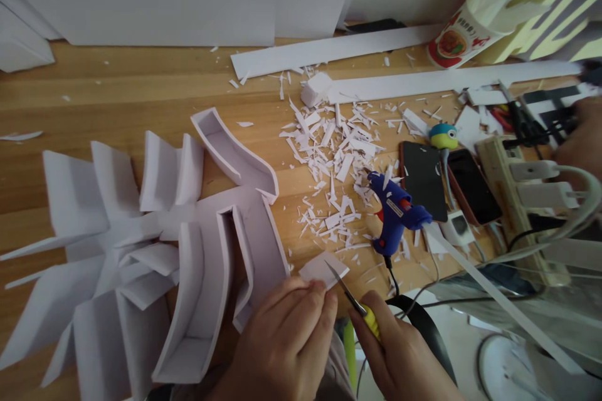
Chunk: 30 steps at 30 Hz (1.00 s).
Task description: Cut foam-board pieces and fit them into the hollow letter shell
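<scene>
My left hand [286,332] is closed on a small white board piece [322,269] at the table's front edge. My right hand [395,351] grips a yellow-handled knife [369,319], its blade pointing up and left over the right part of that piece. Whether the blade touches it I cannot tell. Just left of my left hand stands a white foam-board structure [202,288] with curved, walled channels. A blue glue gun [395,210] lies beyond the knife, among white scraps [338,144].
Long white strips [324,50] lie at the back, beside a paper cup [463,34] holding strips. Two phones [423,178] and a power strip [522,213] with cables sit on the right. Another person's hand [580,144] is at the right edge.
</scene>
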Motion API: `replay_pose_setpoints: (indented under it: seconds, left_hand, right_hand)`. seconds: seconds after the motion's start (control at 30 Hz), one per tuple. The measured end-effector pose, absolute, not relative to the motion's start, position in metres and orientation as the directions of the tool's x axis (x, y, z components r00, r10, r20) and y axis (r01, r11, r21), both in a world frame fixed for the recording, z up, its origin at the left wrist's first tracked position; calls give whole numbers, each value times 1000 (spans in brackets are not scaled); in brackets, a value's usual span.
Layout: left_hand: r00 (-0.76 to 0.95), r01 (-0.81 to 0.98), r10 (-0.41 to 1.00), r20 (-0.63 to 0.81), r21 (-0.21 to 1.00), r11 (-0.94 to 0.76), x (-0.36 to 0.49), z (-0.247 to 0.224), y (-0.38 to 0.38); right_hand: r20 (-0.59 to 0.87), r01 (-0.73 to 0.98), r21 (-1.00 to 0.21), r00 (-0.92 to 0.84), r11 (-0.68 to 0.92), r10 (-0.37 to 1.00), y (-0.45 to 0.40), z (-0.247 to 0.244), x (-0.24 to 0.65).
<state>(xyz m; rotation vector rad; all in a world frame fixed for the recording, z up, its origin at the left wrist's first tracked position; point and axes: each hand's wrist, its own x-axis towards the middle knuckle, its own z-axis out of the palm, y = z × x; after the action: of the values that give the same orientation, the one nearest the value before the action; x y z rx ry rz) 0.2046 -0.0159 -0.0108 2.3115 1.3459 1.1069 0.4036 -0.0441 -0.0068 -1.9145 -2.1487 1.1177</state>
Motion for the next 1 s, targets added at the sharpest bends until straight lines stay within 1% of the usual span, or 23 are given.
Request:
replay_pose_setpoints:
  seconds: [0.2,0.3,0.47,0.53,0.7,0.83,1.0]
  left_hand:
    - [321,629,807,495,526,-573,204,-8,-15]
    - [320,632,810,492,526,-569,204,-8,-13]
    - [344,617,806,482,531,-581,205,-5,-13]
    - [342,620,806,484,527,-580,206,-5,-13]
    - [319,630,818,478,538,-560,208,-8,-15]
    - [277,607,838,470,591,-532,210,-11,-14]
    - [250,603,850,464,612,-512,212,-13,-15]
  right_hand:
    - [-254,846,-515,-303,137,919,-43,-3,406]
    - [-269,863,-474,-330,173,905,-41,5,409]
    - [-367,874,-461,-343,151,865,-42,14,412]
    - [-375,878,-458,-331,138,866,-43,13,411]
    - [-337,881,-451,-319,146,886,-42,8,407]
    - [-281,863,-485,-305,140,910,-39,6,405]
    - [-281,865,-486,-289,123,915,-37,3,403]
